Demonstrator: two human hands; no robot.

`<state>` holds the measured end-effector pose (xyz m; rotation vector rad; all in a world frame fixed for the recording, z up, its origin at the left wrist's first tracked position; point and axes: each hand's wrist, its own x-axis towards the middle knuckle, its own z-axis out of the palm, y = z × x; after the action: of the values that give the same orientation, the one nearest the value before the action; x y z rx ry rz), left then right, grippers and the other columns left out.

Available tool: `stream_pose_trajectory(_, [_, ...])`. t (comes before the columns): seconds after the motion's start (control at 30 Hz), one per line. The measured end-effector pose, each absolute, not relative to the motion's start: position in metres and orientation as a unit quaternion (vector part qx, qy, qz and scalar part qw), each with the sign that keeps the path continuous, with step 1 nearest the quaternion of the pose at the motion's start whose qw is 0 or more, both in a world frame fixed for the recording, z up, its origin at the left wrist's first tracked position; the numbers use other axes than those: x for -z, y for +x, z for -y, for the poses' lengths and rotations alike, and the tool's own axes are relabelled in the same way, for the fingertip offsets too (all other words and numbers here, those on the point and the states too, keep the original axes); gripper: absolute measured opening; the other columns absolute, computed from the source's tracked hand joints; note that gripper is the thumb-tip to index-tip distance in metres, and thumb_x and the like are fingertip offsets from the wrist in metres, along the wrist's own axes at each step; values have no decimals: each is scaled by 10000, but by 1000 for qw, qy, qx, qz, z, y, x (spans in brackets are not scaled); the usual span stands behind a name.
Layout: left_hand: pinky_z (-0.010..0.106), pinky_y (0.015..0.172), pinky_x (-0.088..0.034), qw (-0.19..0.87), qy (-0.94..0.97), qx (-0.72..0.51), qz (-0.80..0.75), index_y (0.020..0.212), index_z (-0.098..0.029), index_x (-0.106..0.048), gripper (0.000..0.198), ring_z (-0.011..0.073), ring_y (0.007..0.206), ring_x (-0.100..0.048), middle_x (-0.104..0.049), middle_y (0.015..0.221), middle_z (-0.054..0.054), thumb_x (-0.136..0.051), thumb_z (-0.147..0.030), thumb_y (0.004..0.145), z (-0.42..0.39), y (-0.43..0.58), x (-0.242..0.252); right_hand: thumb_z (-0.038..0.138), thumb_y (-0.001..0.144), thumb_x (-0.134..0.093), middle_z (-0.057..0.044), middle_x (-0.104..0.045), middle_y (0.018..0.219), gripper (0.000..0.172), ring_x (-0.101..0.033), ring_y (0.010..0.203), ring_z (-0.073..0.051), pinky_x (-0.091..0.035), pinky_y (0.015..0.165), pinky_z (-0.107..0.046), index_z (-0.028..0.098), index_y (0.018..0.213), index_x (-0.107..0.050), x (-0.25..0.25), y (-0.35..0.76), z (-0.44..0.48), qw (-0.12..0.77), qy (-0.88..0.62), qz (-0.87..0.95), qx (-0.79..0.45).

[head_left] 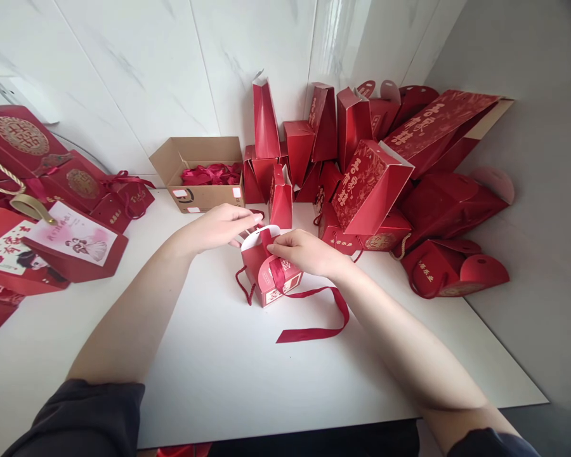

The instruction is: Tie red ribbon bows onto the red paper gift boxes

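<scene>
In front of me on the white table stands a small red gift box (252, 259) with a rounded top flap that shows its white inner side. A dark red ribbon (314, 293) passes over the box, and its long loose end curls on the table to the right. My right hand (301, 251) pinches the ribbon at the top of the box, thumb and fingers pressed together. Beside the far left edge of the box is my left hand (221, 227), its fingers stretched out and apart; some fingertips are hidden behind the flap. A twisted red cord handle (242, 285) hangs on the box's left side.
A cardboard carton (207, 198) holding bunched red ribbons stands at the back. Several red boxes (266, 127) are stacked behind and to the right, up to the grey wall. Decorated boxes (83, 181) with bows and cards (73, 235) crowd the left side.
</scene>
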<state>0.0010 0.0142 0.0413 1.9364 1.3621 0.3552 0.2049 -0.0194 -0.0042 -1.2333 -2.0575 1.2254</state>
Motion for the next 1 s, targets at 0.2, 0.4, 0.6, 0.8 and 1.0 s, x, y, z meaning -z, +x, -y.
stream_pose_trajectory(0.2, [324, 693, -588, 351, 762, -181, -514, 855, -221, -738, 309, 196, 803, -670, -717, 853, 42, -619, -502, 809, -15, 3, -38, 415, 900, -473, 51, -322, 571, 397, -307, 511, -95, -245, 494, -269, 206, 612, -296, 1, 203, 21, 225, -453, 744, -437])
stream_pose_trajectory(0.4, [332, 742, -600, 364, 734, -233, -524, 808, -197, -698, 273, 203, 867, -702, -727, 913, 56, -637, -463, 821, -13, 0, -42, 458, 914, -467, 46, -378, 592, 393, -352, 525, -100, -264, 509, -270, 201, 632, -371, 1, 205, 20, 215, -450, 752, -432])
stream_pose_trajectory(0.6, [283, 653, -585, 383, 671, -377, -510, 810, -166, -601, 207, 202, 750, -737, -703, 791, 46, -621, -368, 855, -8, -7, -58, 423, 917, -494, 6, -561, 792, 265, -485, 694, -130, -345, 623, -258, 193, 797, -550, -17, 228, 23, 291, -468, 772, -318])
stream_pose_trajectory(0.8, [219, 462, -469, 370, 646, -491, -453, 759, -165, -531, 139, 139, 599, -683, -731, 898, 59, -565, -247, 866, -3, -12, -68, 385, 918, -498, 11, -553, 662, 284, -454, 594, -124, -290, 550, -275, 197, 709, -544, -38, 244, 40, 160, -456, 831, -275])
stream_pose_trajectory(1.0, [226, 412, -365, 341, 630, -565, -409, 713, -186, -508, 147, 113, 556, -598, -757, 892, 33, -545, -202, 854, -4, -13, -70, 325, 810, -615, -24, -608, 743, 186, -492, 631, -158, -277, 540, -293, 206, 698, -527, -27, 218, 52, 84, -452, 860, -221])
